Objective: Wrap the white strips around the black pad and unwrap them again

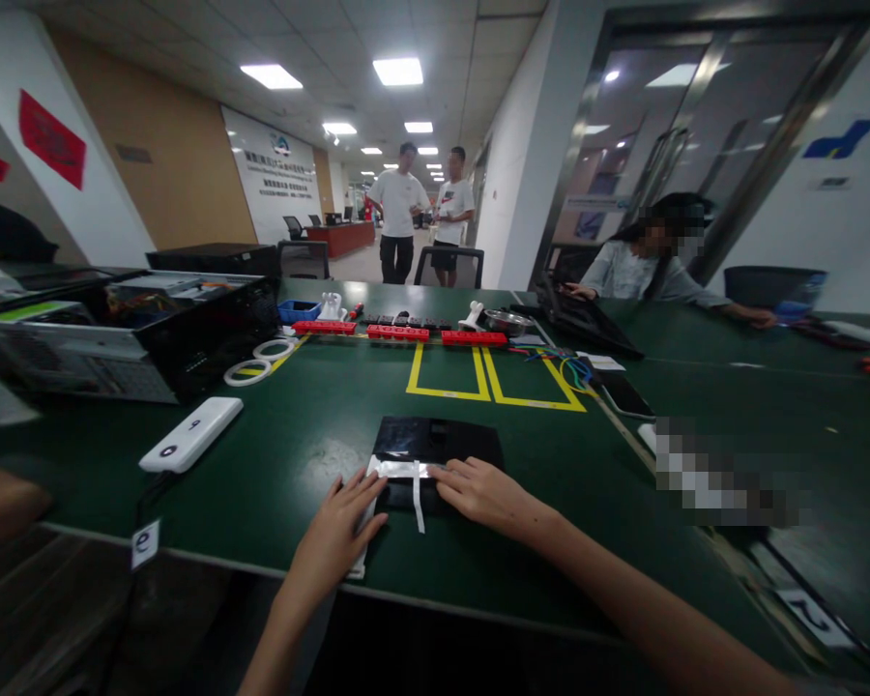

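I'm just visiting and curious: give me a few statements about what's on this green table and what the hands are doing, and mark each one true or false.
1. Both hands rest on a black flat item with white strips. True: the left hand and right hand press on the black flat item.
2. A white oblong device lies left of the hands. True: the white device.
3. The yellow tape outlines are circles. False: the yellow tape outlines are rectangular.
4. The red blocks sit beside the hands. False: the red blocks lie at the far side.

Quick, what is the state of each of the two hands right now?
Left hand: open, flat, fingers on the white strip of the black pouch.
Right hand: open, pressing on the pouch.
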Available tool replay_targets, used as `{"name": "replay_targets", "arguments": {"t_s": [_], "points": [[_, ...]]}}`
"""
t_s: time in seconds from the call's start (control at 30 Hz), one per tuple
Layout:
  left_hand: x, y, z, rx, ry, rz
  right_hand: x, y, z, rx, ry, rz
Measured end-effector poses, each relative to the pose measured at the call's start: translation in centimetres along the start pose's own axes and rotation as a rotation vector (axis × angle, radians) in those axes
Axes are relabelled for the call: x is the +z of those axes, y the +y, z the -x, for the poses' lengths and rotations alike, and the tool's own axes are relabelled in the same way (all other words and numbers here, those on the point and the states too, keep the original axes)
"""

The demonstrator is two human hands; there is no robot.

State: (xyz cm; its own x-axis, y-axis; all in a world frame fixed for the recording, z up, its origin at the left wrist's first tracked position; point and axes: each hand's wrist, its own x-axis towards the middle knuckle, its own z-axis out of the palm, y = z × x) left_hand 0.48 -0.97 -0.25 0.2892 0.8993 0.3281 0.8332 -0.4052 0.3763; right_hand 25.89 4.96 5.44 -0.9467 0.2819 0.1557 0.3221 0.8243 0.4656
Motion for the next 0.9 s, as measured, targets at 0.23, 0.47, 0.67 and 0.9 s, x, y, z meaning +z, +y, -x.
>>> {"name": "replay_targets", "arguments": {"t_s": [0.23, 0.47, 0.67, 0.9], "points": [[-0.2, 0.5, -0.2, -0.02, -0.053, 0.001, 0.0, 0.1, 0.1, 0.037, -0.012, -0.071], [0.0, 0.6, -0.3, -0.018, -0.055, -0.036, 0.0, 0.2, 0.1, 0.049, -0.059, -0.109], [-0.2, 0.8, -0.4, -0.028, -0.064, -0.03, -0.4, -0.5, -0.4, 0.181, -0.05, -0.364], [-0.2, 0.8, -0.5, -0.04, -0.086, -0.017, -0.3, -0.9, -0.3, 0.158, -0.233, -0.75]]}}
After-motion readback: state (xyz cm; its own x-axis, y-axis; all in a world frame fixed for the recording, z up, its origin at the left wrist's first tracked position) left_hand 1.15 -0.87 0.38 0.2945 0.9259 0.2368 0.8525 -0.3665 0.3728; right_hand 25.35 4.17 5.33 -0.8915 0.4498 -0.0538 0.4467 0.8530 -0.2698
